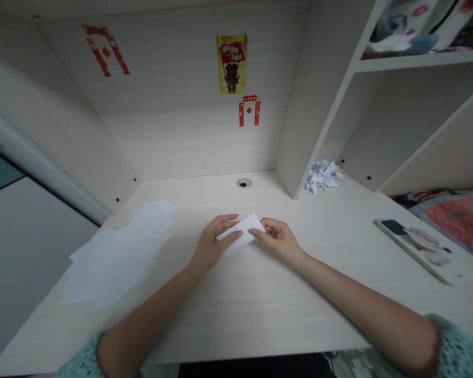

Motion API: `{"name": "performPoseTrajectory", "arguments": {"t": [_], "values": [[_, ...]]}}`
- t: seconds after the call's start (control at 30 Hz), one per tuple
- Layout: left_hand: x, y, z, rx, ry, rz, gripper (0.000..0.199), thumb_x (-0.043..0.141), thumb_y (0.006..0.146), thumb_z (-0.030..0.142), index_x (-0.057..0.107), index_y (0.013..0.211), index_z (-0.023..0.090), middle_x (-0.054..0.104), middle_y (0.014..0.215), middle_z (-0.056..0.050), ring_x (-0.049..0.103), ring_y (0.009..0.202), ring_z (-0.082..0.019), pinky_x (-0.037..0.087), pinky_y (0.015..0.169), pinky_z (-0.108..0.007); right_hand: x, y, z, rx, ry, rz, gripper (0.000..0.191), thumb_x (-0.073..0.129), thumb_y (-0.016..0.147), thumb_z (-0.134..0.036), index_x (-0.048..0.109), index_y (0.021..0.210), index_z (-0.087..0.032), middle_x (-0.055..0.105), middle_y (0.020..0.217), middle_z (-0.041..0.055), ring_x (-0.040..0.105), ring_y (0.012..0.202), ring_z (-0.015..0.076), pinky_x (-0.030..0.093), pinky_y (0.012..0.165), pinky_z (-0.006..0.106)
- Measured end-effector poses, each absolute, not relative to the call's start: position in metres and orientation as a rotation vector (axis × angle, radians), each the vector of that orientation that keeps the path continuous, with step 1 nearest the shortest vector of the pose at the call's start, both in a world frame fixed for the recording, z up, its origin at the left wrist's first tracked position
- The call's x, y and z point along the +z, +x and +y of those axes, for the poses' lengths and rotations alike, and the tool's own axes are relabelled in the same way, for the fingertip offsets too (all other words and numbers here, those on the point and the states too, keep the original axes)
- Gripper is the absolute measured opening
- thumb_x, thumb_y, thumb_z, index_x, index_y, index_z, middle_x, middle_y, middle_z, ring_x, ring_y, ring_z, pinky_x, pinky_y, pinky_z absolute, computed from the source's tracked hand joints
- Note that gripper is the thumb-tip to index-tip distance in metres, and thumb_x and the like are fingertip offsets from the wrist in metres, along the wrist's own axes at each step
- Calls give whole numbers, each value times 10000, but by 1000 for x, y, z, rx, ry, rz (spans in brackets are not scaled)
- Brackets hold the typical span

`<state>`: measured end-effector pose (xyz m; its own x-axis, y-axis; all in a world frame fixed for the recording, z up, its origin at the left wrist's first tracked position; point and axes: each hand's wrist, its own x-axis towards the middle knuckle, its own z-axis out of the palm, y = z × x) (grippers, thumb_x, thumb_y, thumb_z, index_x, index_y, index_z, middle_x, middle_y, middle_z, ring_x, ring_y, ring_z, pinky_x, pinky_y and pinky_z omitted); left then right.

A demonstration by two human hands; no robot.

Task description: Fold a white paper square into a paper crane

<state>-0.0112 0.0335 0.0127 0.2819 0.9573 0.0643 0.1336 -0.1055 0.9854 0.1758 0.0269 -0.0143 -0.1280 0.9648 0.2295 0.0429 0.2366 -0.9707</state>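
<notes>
Between my hands is a small piece of white paper (242,242), held tilted over the middle of the desk; it looks folded. My left hand (217,236) grips its left side, thumb on the near face and some fingers behind. At the upper right corner, my right hand (276,234) pinches the paper between thumb and curled fingers. A spread pile of white paper sheets (120,254) lies on the desk to the left of my left hand.
A heap of small folded paper pieces (323,175) sits by the shelf divider at the back right. A phone (425,249) lies at the right. The desk (236,320) has a cable hole (244,183) near the back panel. Red fabric (459,215) lies far right.
</notes>
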Motion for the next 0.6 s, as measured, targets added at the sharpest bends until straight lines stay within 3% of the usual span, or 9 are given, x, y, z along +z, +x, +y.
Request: {"name": "performPoseTrajectory", "arguments": {"t": [0.1,0.2,0.3,0.47,0.6], "values": [[9,-10,33,1051,1543,1094,332,655,725,332,636,1038,222,675,1071,-62,620,989,-212,479,815,-295,-15,173,24,1128,-988,-1388,263,657,731,-400,564,868,-196,686,743,21,630,671,161,477,628,272],[6,-9,32,1092,1597,1105,275,638,746,316,672,1005,232,678,1083,-42,619,997,-208,461,878,-309,-16,171,23,1123,-975,-1318,436,661,738,-379,491,1110,-226,716,808,32,666,726,182,505,689,305],[6,-9,30,1085,1619,1141,283,635,751,311,683,1022,245,678,1095,-25,621,992,-204,460,890,-308,-19,170,24,1093,-976,-1312,404,650,755,-362,545,1114,-210,723,869,58,675,782,197,514,750,332],[8,-6,27,1033,1657,1247,333,629,752,352,667,1073,274,686,1077,-6,651,836,-190,513,728,-288,-25,171,26,962,-968,-1341,303,661,755,-304,648,1050,-235,663,1119,62,621,1020,221,482,902,365],[8,-6,26,1064,1694,1280,276,617,763,350,698,1011,263,705,1023,-10,650,812,-188,511,731,-293,-25,172,24,884,-1012,-1389,308,660,759,-295,662,1066,-260,646,1155,45,597,1075,237,452,964,409]]}}
